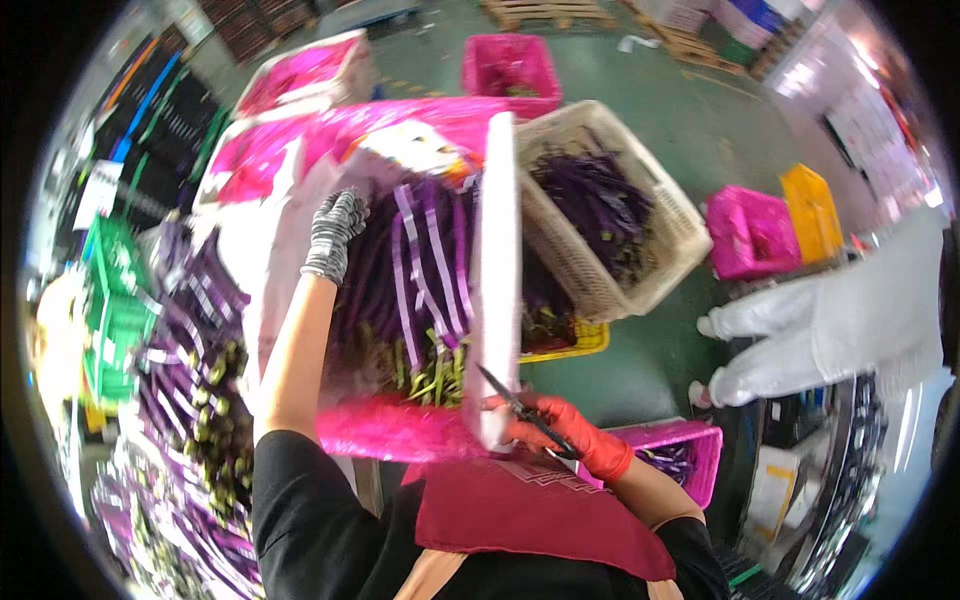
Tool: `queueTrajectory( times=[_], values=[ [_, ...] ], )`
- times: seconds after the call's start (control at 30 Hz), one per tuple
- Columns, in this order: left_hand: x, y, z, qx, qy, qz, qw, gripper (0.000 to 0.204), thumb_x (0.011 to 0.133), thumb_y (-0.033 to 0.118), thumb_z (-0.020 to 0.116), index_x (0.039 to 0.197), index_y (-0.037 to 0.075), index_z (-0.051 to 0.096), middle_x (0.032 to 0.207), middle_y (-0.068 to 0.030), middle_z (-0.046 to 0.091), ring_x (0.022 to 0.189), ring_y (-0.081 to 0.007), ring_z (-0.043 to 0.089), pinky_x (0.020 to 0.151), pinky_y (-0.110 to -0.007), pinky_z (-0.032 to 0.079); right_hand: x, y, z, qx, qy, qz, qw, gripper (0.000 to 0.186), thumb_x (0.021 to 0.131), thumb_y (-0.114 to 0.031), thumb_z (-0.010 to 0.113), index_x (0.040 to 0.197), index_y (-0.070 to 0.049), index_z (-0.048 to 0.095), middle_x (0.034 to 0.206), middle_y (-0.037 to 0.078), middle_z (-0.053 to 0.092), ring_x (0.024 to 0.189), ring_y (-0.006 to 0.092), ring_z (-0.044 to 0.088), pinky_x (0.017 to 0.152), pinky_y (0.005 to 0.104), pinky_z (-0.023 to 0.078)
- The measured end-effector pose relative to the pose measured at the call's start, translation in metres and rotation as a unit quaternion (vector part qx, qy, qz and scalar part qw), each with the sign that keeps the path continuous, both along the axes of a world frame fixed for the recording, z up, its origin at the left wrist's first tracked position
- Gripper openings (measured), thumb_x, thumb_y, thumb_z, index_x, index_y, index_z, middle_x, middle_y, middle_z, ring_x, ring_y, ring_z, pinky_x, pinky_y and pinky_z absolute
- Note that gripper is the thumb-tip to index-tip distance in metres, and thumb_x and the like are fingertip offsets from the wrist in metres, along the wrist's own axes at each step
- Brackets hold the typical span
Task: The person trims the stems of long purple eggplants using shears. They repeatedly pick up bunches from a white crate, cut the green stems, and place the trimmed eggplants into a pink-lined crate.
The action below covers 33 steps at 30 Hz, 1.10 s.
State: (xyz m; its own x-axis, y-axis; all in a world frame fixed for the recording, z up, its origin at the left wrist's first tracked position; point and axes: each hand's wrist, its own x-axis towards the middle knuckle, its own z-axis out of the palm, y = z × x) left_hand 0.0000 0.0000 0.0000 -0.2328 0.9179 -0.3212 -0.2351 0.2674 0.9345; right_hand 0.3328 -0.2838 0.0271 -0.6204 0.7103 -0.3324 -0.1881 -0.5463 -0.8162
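A white box (496,280) lined with pink plastic holds long purple vegetables (400,275), some with pale strips along them and green ends toward me. My left hand (338,232), in a grey striped knit glove, reaches in at the upper left with its fingers curled against the vegetables or liner; what they hold is unclear. My right hand (570,440), in a red rubber glove, is closed on dark scissors (531,417) at the box's near right corner, with the blades pointing up and left along the wall.
Purple vegetables (195,360) are heaped at left by a green crate (105,300). A cream crate (680,240) sits over a yellow one (585,340). Pink crates (740,235) stand around, pallets (545,15) lie behind. A person in white (840,315) is at right.
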Motion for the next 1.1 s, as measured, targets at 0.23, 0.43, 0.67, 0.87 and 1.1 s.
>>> queueTrajectory(
  times=[0.23, 0.43, 0.67, 0.87, 1.1],
  values=[
    [-0.139, -0.052, -0.134, -0.186, 0.166, -0.002, 0.968, 0.023, 0.085, 0.023, 0.057, 0.100, 0.005, 0.060, 0.078, -0.0128, 0.063, 0.065, -0.0245, 0.060, 0.057, -0.035, 0.048, -0.057, 0.021, 0.025, -0.013, 0.020, -0.087, 0.996, 0.027, 0.087, -0.012, 0.059, 0.112, -0.002, 0.057, 0.101, 0.010, 0.064, 0.059, 0.0059, 0.057, 0.048, 0.0177, 0.038],
    [-0.074, -0.082, -0.156, -0.105, 0.485, -0.102, 0.862, 0.040, 0.081, 0.034, 0.057, 0.109, 0.005, 0.060, 0.111, -0.0219, 0.059, 0.107, -0.0343, 0.055, 0.093, -0.039, 0.043, -0.065, 0.022, 0.032, 0.128, -0.144, -0.103, 0.976, 0.028, 0.086, -0.009, 0.056, 0.114, -0.003, 0.055, 0.091, 0.012, 0.066, 0.049, 0.0079, 0.051, 0.047, 0.0209, 0.039],
    [0.019, -0.115, -0.125, -0.193, 0.492, -0.254, 0.810, 0.062, 0.076, 0.044, 0.064, 0.116, 0.000, 0.046, 0.108, -0.0245, 0.059, 0.103, -0.0359, 0.057, 0.089, -0.041, 0.045, -0.069, 0.016, 0.025, 0.088, -0.114, -0.148, 0.979, 0.033, 0.086, -0.005, 0.054, 0.118, -0.001, 0.052, 0.085, 0.012, 0.066, 0.045, 0.0083, 0.048, 0.045, 0.0218, 0.038],
    [0.018, -0.112, -0.127, -0.159, 0.359, -0.123, 0.912, 0.061, 0.077, 0.033, 0.065, 0.121, -0.003, 0.043, 0.101, -0.0259, 0.061, 0.094, -0.0374, 0.061, 0.081, -0.039, 0.048, -0.074, 0.016, 0.027, 0.128, -0.144, -0.163, 0.968, 0.037, 0.087, -0.010, 0.054, 0.121, 0.002, 0.049, 0.073, 0.007, 0.066, 0.045, 0.0072, 0.047, 0.045, 0.0208, 0.037],
    [0.082, -0.079, -0.112, -0.187, 0.385, -0.109, 0.897, 0.066, 0.070, 0.033, 0.072, 0.118, -0.002, 0.043, 0.122, -0.0255, 0.049, 0.115, -0.0365, 0.048, 0.097, -0.038, 0.039, -0.080, 0.009, 0.026, 0.128, -0.173, -0.195, 0.957, 0.024, 0.088, -0.015, 0.049, 0.096, 0.004, 0.061, 0.082, 0.009, 0.063, 0.043, 0.0066, 0.048, 0.046, 0.0207, 0.038]
  ],
)
